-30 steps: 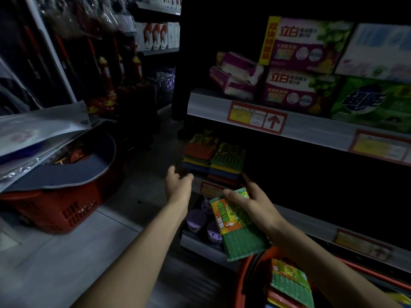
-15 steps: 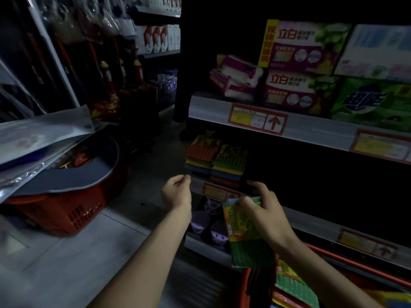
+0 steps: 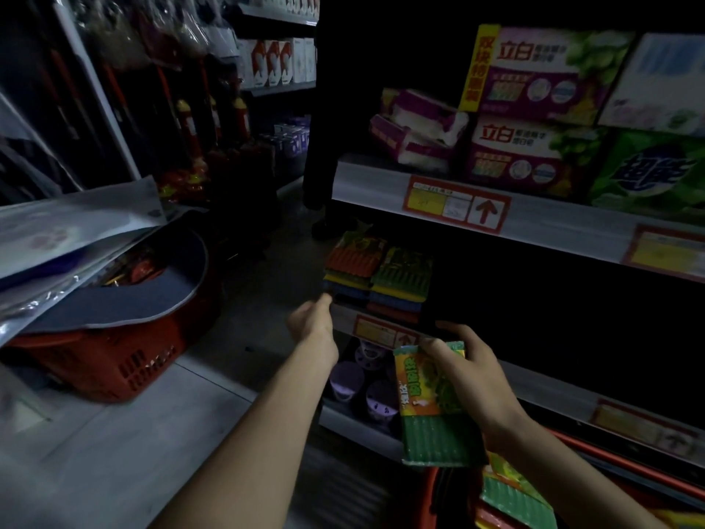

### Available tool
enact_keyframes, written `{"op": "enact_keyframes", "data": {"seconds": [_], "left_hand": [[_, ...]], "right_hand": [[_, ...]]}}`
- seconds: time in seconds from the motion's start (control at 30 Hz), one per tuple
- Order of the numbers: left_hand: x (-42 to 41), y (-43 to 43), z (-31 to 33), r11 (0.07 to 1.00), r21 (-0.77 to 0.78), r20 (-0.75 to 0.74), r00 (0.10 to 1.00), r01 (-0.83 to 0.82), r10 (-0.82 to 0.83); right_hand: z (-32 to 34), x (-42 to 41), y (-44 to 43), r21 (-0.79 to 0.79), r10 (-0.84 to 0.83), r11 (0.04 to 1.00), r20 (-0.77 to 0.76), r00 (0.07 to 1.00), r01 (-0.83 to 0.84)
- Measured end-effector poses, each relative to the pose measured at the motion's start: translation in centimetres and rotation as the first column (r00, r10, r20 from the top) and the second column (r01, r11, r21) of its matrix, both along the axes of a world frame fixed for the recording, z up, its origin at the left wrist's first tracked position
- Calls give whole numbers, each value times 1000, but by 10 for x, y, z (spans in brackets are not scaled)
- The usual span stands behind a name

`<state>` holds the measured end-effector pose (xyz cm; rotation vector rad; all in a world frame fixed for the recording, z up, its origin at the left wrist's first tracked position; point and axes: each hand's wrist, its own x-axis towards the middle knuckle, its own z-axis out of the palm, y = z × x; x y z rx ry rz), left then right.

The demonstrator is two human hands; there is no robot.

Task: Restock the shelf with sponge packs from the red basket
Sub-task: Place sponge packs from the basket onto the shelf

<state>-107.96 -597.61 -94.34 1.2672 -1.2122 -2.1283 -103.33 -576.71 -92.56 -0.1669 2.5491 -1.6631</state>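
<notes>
My right hand [image 3: 469,372] grips the top of a green and orange sponge pack [image 3: 431,406], held upright in front of the lower shelf edge [image 3: 553,391]. My left hand [image 3: 313,322] is stretched forward with fingers curled, its tip at the front left corner of the two sponge stacks [image 3: 377,276] on the middle shelf; whether it pinches a pack is unclear. The red basket [image 3: 450,490] sits at the bottom right under my right arm, with more sponge packs [image 3: 511,494] inside.
A second red basket [image 3: 126,360] covered by plastic-wrapped goods stands on the floor at left. Purple and green boxes [image 3: 534,120] fill the upper shelf. Purple tubs [image 3: 347,379] sit on the bottom shelf. Dark legs of a person [image 3: 324,166] stand in the aisle.
My left hand has reached further forward to the sponge stacks. My right hand has turned the sponge pack upright and keeps it near the shelf edge.
</notes>
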Motion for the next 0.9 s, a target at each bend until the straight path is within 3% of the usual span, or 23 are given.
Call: {"op": "enact_keyframes", "data": {"seconds": [0.67, 0.9], "left_hand": [[-6, -19, 5, 976, -167, 100, 988, 136, -121], [-10, -22, -4, 936, -260, 155, 967, 236, -201]], "right_hand": [[0, -13, -5, -15, 4, 1000, 27, 1000, -3], [9, -25, -12, -79, 19, 997, 205, 979, -3]]}}
